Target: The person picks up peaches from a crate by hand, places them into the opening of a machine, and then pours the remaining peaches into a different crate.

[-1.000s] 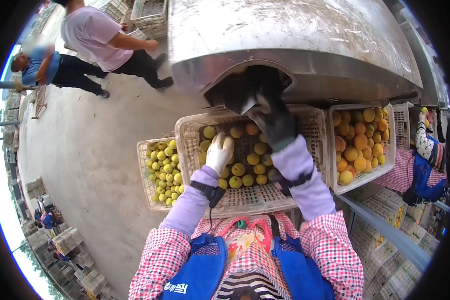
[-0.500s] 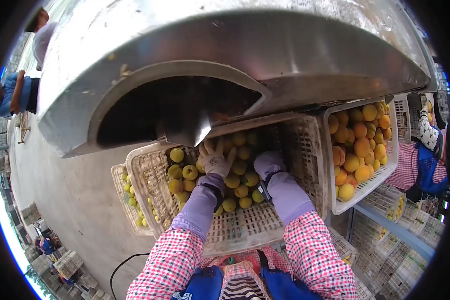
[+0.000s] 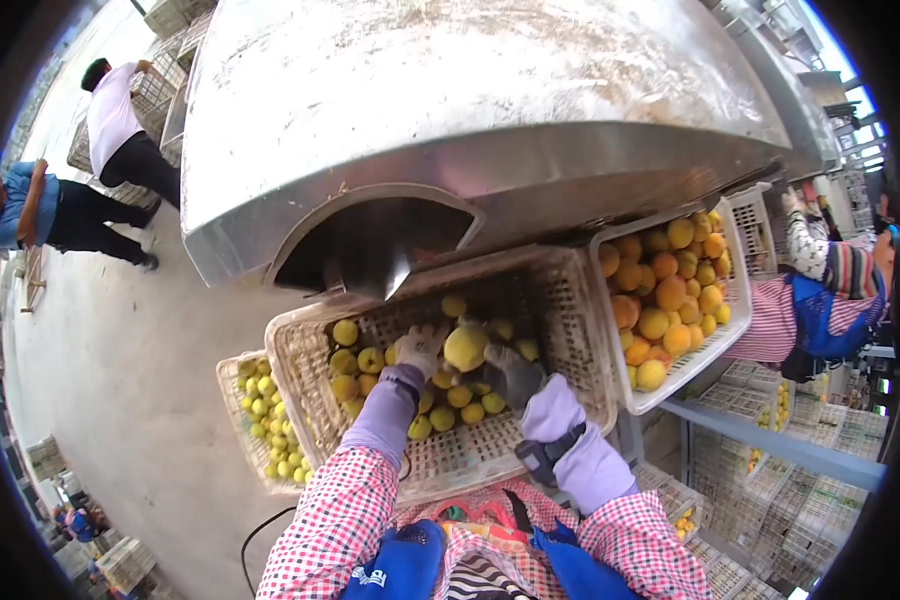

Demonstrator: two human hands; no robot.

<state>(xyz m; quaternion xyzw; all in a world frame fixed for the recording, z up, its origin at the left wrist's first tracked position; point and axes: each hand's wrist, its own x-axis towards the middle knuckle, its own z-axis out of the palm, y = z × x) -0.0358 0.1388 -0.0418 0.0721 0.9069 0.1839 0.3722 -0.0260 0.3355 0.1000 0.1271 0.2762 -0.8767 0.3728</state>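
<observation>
Fingers of the white-gloved left hand and grey-gloved right hand are closed around a large round yellow fruit, held just above the white slatted plastic crate, judged roughly half filled, its near floor left bare.

a crate of orange fruit sits beside a steel chute.

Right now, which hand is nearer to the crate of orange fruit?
Right. The right hand is in the middle crate, on the side next to the crate of orange fruit; the left hand is farther, beyond the large yellow fruit.
</observation>
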